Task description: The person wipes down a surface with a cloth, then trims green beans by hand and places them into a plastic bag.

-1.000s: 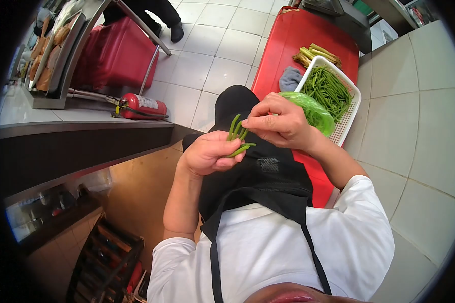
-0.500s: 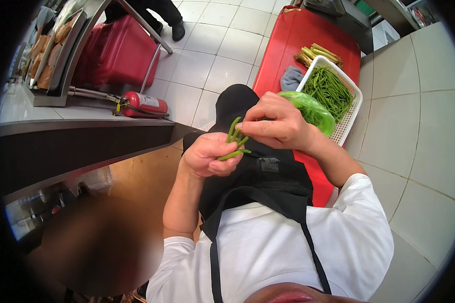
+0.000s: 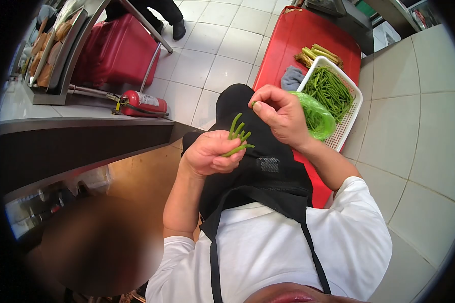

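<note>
Several slim green rod-shaped beans [image 3: 238,131] poke far and right from the closed left hand [image 3: 213,153], presumably to leave their tips exposed, while the right hand [image 3: 280,115], near them rightward, pinches a tiny green fragment [image 3: 254,103].

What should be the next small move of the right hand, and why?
Probably let go of the small green piece that the right hand seems to pinch: it would then be free for the green beans, whose ends stick out of the left hand.
</note>
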{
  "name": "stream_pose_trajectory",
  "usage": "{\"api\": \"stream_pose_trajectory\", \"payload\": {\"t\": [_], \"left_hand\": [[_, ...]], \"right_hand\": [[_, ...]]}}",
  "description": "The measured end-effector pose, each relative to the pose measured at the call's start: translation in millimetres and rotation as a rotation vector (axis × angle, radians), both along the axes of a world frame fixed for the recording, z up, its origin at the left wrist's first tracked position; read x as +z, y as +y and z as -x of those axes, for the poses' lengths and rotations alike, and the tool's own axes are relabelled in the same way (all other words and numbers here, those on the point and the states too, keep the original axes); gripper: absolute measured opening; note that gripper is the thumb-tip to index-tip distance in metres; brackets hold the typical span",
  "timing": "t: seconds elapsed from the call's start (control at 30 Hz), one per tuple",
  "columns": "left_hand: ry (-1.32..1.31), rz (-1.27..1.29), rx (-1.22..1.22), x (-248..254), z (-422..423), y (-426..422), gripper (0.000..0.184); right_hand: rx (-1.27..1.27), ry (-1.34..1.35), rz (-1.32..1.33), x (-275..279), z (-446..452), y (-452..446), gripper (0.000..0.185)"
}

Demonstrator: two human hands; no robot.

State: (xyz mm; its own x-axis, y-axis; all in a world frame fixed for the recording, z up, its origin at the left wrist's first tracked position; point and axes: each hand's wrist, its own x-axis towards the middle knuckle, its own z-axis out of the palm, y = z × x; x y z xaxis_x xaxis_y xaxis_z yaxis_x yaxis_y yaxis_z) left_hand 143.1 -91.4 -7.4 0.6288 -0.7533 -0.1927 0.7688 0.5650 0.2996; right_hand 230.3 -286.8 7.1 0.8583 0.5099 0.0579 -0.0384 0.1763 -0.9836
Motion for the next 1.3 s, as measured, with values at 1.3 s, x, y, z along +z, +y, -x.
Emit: {"api": "stream_pose_trajectory", "payload": {"t": [1.3], "left_hand": [[0.024, -0.112, -0.23, -13, -24, -45, 0.034]], "right_hand": [[-0.051, 0.429, -0.195, -49, 29, -70, 0.01]]}}
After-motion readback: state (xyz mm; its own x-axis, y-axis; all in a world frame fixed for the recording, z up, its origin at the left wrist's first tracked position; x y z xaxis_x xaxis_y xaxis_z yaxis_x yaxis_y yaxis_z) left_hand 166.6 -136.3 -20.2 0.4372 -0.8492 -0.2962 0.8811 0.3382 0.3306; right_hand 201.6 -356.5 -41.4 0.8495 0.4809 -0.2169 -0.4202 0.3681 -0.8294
